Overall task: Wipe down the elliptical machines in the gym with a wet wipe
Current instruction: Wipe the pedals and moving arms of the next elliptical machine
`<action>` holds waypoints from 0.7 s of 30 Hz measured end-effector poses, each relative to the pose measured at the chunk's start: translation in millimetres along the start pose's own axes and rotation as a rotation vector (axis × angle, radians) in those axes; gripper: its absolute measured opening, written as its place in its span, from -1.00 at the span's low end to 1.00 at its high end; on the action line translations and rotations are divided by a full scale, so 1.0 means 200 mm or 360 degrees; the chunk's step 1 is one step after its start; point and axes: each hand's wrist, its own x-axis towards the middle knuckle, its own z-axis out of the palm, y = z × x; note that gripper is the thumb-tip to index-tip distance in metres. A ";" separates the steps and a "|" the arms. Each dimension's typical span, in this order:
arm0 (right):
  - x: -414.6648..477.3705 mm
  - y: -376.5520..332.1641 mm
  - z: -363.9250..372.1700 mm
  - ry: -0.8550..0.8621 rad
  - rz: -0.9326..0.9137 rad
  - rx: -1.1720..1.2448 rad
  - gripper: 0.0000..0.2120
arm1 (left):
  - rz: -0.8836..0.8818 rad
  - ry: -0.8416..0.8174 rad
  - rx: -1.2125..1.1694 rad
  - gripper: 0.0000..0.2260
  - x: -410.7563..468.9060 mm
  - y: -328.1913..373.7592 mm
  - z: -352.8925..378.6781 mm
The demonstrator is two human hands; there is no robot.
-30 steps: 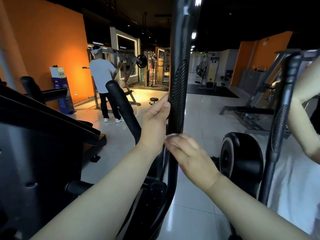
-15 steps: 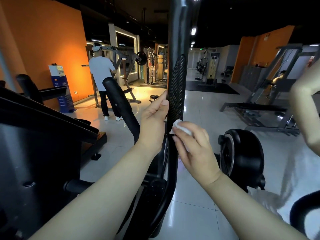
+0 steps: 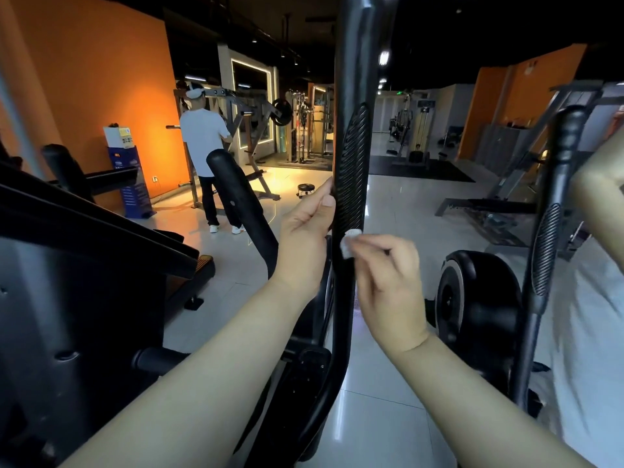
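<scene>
A tall black elliptical handlebar (image 3: 356, 96) rises through the middle of the view, with a ribbed grip patch (image 3: 354, 170). My left hand (image 3: 305, 238) grips the bar's left edge, thumb against the ribbed patch. My right hand (image 3: 388, 275) pinches a small white wet wipe (image 3: 347, 243) and holds it against the bar just below the patch. The elliptical's dark console body (image 3: 67, 315) fills the left side. A second black handle (image 3: 234, 197) sticks up behind my left hand.
Another elliptical's handlebar (image 3: 553, 211) and flywheel housing (image 3: 479, 305) stand on the right, next to another person's arm (image 3: 601, 184) and light shirt (image 3: 591, 349). A person in a white shirt (image 3: 202, 143) stands at a weight machine beyond. Glossy tiled floor (image 3: 388, 417) lies below.
My right hand has moved with the wipe up the bar, then slightly to the right. My left hand keeps its hold. The neighbouring handlebar has swung back into view on the right.
</scene>
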 end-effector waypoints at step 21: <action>0.06 0.01 -0.02 0.0000 0.0245 0.0247 -0.80 | -0.0047 0.0084 0.0095 -0.67 0.00 -0.01 0.00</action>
